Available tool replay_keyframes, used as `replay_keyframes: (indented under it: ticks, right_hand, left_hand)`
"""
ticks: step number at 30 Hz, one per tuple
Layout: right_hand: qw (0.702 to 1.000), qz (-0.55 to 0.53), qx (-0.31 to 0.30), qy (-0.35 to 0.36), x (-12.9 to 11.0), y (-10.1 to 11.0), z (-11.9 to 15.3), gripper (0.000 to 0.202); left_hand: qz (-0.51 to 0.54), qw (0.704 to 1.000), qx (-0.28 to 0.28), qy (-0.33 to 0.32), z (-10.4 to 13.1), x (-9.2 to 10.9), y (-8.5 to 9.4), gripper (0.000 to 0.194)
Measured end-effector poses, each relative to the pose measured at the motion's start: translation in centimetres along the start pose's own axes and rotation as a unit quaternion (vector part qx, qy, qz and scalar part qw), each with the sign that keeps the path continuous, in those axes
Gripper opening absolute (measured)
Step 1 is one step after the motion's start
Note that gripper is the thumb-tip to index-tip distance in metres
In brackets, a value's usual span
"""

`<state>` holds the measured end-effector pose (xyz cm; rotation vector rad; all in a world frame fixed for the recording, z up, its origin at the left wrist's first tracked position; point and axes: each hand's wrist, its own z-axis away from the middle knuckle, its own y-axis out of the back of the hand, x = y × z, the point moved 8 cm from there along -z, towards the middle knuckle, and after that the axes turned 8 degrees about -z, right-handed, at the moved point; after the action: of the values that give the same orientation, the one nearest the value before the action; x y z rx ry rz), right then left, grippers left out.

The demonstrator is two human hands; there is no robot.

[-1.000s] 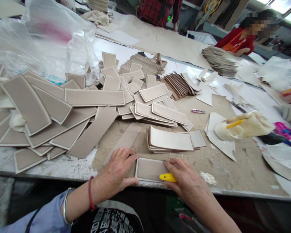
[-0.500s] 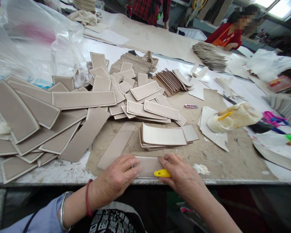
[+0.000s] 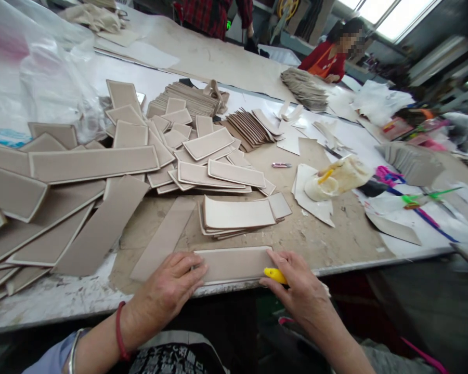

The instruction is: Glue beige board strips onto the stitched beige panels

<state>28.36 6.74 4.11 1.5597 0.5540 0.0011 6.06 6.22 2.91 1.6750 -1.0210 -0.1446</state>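
A rectangular beige panel (image 3: 234,264) with a pale folded border lies flat at the table's front edge. My left hand (image 3: 164,291) is closed over its left end, fingers together. At the right end my right hand (image 3: 299,285) touches the panel with fingertips and thumb. A yellow plastic-handled tool (image 3: 275,275) is tucked in that hand; its working end is hidden. Just behind sits a small stack of pale-faced panels (image 3: 237,214). A plain beige strip (image 3: 161,239) lies slantwise beyond my left hand.
Many bordered panels (image 3: 93,162) are heaped on the left, beside a clear plastic bag (image 3: 58,78). A glue-caked container (image 3: 322,187) stands on a scrap to the right. A small pink cutter (image 3: 281,165) lies near it. A co-worker in red (image 3: 323,59) is across the table.
The camera view has swung right, so the table things appear further left. Both hands remain at the panel's ends; the right fingertips are now at its far right corner, with the yellow tool still in that hand.
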Motion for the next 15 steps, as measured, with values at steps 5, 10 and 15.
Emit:
replay_keyframes:
  ticks: [5,10,15]
  right_hand:
    - [0.997,-0.072,0.024,-0.019,1.2,-0.8,0.3,0.03]
    - [0.993,-0.112,0.033,-0.026,1.8,-1.4,0.3,0.034]
    - [0.991,-0.124,0.052,-0.018,2.2,-1.6,0.6,0.034]
  left_hand:
    - [-0.005,1.0,0.006,-0.007,0.0,-0.1,-0.2,0.024]
    - [-0.009,1.0,0.008,-0.007,0.1,-0.3,-0.2,0.026]
    - [-0.016,1.0,0.013,-0.01,0.4,-0.4,-0.4,0.026]
